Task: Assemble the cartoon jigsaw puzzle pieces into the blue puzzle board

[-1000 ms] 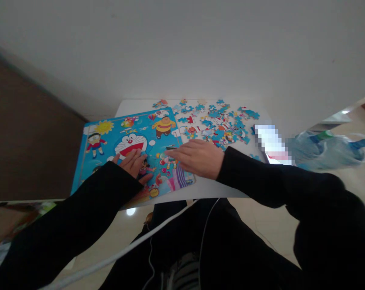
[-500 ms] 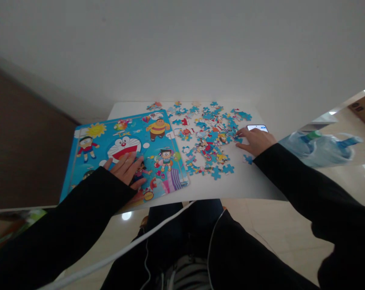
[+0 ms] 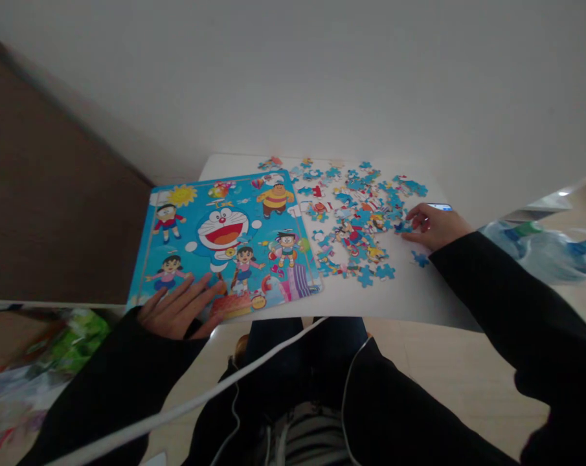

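A blue cartoon puzzle board [image 3: 205, 200] lies on the left side of the white table. My left hand [image 3: 179, 310] rests across its near edge, fingers stretched out and holding nothing. To the right of the board spreads a loose pile of jigsaw pieces [image 3: 355, 236], mostly blue with bits of red and yellow. At the right rim of this pile, my right hand [image 3: 436, 226] pinches a blue puzzle piece [image 3: 402, 227] between thumb and fingers, low over the table. Another blue piece [image 3: 420, 259] lies alone below that hand.
A phone [image 3: 441, 207] with a lit screen is partly hidden behind my right hand. The white table [image 3: 399, 298] meets a wall at the back. A white cable [image 3: 254, 366] crosses over my lap. Plastic-wrapped bottles [image 3: 540, 249] stand to the right, beyond the table.
My left hand has slid down the board to its near edge, uncovering the cartoon cat in the middle. My right hand has drawn slightly away from the pile with a piece. The view has shifted left.
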`<state>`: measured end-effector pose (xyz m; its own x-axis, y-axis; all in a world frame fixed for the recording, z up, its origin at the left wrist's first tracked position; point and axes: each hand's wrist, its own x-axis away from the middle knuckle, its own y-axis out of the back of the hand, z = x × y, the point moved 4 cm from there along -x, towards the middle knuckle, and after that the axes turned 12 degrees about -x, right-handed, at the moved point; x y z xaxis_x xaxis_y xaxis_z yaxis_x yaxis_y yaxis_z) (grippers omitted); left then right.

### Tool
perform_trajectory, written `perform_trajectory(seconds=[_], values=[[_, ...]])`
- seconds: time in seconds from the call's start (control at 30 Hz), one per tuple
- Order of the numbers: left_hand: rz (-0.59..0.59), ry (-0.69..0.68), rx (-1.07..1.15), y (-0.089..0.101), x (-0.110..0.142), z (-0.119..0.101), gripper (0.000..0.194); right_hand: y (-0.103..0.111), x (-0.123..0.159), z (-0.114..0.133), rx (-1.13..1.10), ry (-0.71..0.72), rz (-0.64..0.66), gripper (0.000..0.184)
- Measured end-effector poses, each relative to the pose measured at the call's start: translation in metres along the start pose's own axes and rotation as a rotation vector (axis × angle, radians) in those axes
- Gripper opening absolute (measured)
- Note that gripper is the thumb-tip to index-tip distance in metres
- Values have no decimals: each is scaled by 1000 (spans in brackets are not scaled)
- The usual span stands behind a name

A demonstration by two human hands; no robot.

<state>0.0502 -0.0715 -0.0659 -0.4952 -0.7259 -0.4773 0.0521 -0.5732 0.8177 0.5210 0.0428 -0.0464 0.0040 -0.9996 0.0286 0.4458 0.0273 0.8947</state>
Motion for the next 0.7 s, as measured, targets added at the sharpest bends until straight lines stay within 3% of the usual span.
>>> perform_trajectory(seconds=[0.13,0.27,0.47,0.6,0.7], values=[[34,-38,129,4,-4,-23,34,-5,10,16,-435,46,22,49],[53,-18,169,1,-10,-40,40,-19,30,78,-716,92,64,54],[-128,30,204,-7,-7,-46,41,-73,34,189,-706,424,319,38],[-41,77,221,-6,-7,-49,43,-111,25,222,-710,452,452,43],[15,135,252,0,-9,-48,39,-128,24,237,-739,488,501,46]])
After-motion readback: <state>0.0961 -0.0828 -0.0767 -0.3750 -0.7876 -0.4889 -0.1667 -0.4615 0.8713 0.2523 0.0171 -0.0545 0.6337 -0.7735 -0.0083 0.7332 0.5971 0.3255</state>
